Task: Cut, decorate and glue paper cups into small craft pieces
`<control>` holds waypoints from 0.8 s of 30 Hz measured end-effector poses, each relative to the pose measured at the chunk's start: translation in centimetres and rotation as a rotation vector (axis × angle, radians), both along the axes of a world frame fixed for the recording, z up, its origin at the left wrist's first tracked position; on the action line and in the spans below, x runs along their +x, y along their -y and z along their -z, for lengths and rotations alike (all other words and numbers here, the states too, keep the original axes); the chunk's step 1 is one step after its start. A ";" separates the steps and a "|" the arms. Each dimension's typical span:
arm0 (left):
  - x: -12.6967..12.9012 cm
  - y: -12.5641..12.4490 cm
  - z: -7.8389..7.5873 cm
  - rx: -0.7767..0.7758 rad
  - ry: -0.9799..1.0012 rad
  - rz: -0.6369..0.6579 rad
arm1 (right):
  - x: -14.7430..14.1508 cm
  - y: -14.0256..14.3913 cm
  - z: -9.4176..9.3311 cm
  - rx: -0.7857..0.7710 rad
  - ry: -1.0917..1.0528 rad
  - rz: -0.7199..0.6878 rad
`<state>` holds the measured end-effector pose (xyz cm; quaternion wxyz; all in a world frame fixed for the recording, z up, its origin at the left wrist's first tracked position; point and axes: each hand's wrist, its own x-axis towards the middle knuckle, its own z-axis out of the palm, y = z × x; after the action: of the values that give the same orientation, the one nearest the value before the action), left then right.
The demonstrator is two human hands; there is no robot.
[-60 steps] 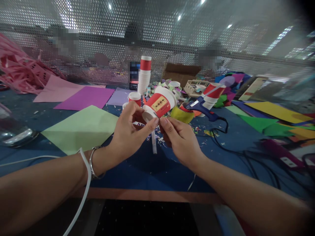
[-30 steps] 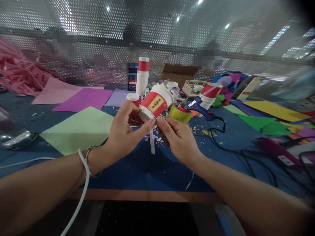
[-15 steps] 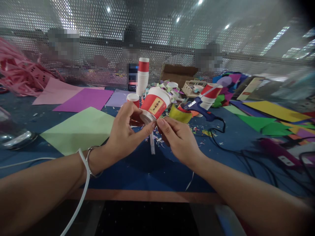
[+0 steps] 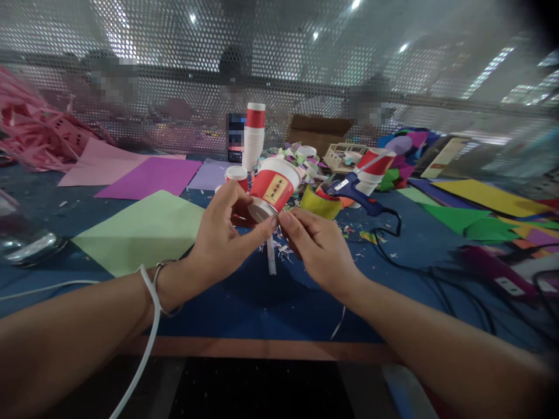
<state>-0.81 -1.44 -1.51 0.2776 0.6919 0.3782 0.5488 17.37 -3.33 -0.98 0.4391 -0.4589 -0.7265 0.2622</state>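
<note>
A red and white paper cup (image 4: 262,185) with a yellow label is held tilted in front of me, its base toward me. My left hand (image 4: 227,233) grips it near the base, thumb along the lower edge. My right hand (image 4: 318,241) is closed in a pinch beside that edge, its fingertips almost meeting my left thumb. Whatever sits between the right fingertips is hidden. Below the cup shows a narrow translucent strip (image 4: 271,257); I cannot tell what it is attached to.
Behind the cup rise stacked paper cups (image 4: 254,139) and a phone (image 4: 236,137). A blue glue gun (image 4: 349,187) rests to the right, its black cord (image 4: 388,259) trailing. Coloured paper sheets (image 4: 148,227) lie left, more sheets (image 4: 489,198) right. Paper scraps (image 4: 286,250) litter the blue table.
The cup has tipped and turned slightly in my left hand, its mouth a little lower and its label shifted left. Both hands stay nearly in place.
</note>
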 end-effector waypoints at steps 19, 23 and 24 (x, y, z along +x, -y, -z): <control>0.0 -0.3 -0.2 -0.001 -0.019 -0.008 | 0.0 -0.3 0.1 0.076 0.043 0.012; 0.0 -0.3 -0.1 0.025 -0.025 -0.012 | -0.1 -0.3 0.0 0.080 0.048 0.020; 0.0 -0.3 -0.1 0.026 -0.026 -0.007 | -0.1 -0.3 0.1 0.074 0.043 0.021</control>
<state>-0.85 -1.11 -1.45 0.2618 0.7011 0.3769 0.5457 17.30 -3.04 -1.04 0.4427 -0.4557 -0.7401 0.2204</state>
